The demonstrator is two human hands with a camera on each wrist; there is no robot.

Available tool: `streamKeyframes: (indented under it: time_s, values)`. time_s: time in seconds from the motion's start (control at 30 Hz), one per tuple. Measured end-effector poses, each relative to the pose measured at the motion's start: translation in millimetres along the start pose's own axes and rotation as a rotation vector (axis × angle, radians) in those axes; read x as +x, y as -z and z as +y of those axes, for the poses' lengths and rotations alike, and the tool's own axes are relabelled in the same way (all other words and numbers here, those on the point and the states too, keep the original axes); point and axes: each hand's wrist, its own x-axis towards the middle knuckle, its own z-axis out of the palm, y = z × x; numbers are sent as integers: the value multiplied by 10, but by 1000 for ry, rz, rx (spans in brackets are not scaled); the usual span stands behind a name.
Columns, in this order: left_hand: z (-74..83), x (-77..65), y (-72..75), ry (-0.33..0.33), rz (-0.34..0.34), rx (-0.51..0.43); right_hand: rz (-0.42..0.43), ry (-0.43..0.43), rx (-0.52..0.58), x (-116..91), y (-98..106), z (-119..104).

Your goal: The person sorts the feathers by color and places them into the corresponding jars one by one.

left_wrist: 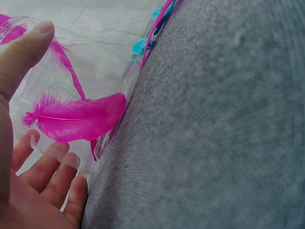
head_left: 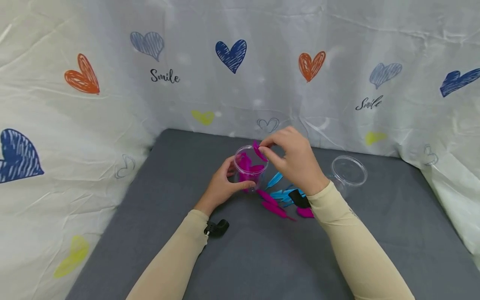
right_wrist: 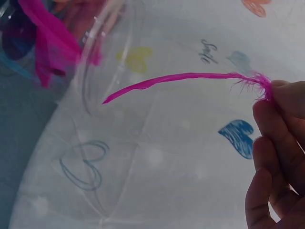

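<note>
Grey tabletop [head_left: 262, 258], loose feathers [head_left: 273, 209], clear cup [head_left: 343, 178]

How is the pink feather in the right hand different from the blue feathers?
Colour: the pink feather is bright pink; the blue feathers are bright blue.
Place: the pink feather is pinched in the right hand, off the table; the blue feathers lie on it.
Number: the pink feather is one; the blue feathers are several.
Both are feathers.
</note>
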Motion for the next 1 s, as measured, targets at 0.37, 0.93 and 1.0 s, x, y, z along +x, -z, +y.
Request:
streamKeyframes:
  time_s: [0.37, 0.93, 1.0]
  values:
    - [29, 31, 7, -20, -12, -21, -54, -41, 62, 35, -189, 79]
    - [42, -10, 20, -9, -6, 3, -110, -143, 27, -18, -425, 240]
    - [35, -23, 23, 0, -6, 8, -131, -137, 8, -24, -455, 248]
